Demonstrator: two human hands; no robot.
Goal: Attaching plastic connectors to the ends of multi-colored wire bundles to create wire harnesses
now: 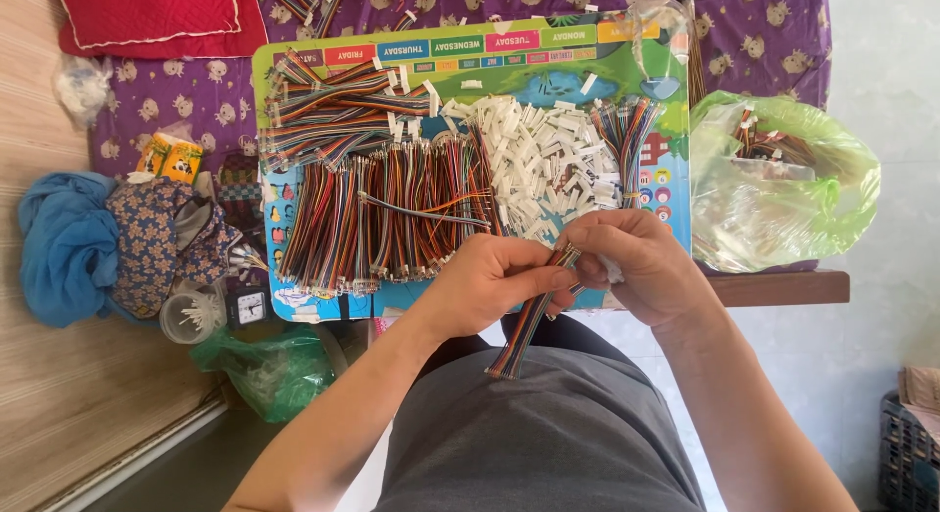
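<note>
Both hands meet over the lap: the left hand (490, 277) pinches a striped ribbon cable (529, 311) whose end hangs toward 7 o'clock, and the right hand (636, 262) is clamped on its top end. A heap of white connectors (548, 155) lies at 12 o'clock.

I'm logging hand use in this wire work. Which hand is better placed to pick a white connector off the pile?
Probably the right hand: it sits just below the white connector pile, while the left hand grips the ribbon cable.
</note>
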